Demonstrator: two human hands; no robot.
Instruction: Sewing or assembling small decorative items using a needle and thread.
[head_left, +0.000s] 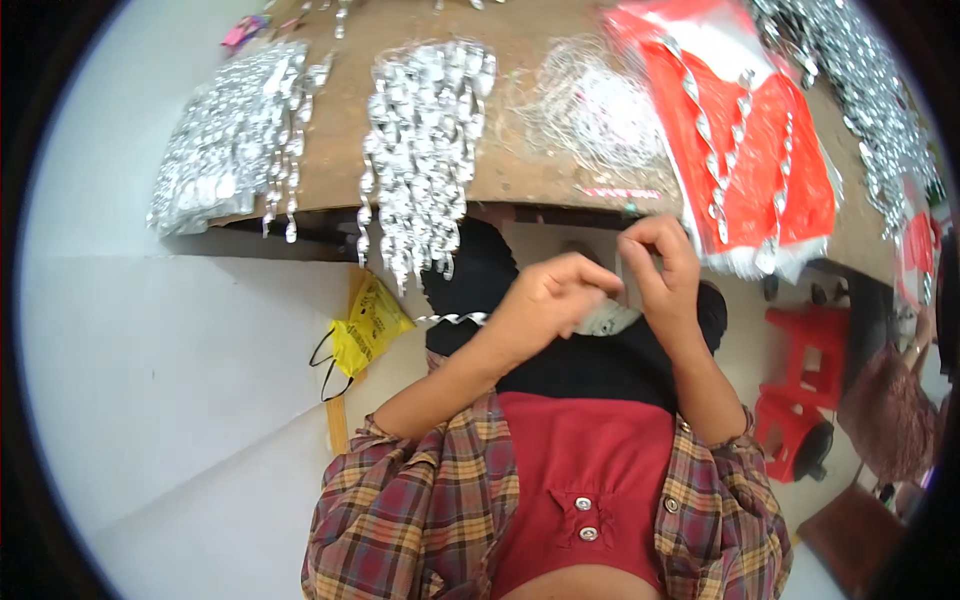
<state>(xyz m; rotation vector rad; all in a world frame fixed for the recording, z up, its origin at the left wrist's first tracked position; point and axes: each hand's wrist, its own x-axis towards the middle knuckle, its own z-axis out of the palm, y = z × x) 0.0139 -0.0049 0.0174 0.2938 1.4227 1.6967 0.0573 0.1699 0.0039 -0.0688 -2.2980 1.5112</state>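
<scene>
Above the lap (590, 372), left hand (552, 303) by silver spiral strip (452, 319), right hand (664, 272), grips unclear

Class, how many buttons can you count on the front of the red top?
2. One button is near the neckline of the red top; the other button is nearer the waist. Fabric folds could hide more.

"What's off to the left?"
"A black-strapped yellow bag (368, 325) beside a white wall (180, 340), and a small pink packet (243, 31) at the far left."
"And on the right?"
"Two red plastic stools (795, 327), one standing nearer than the other."
</scene>
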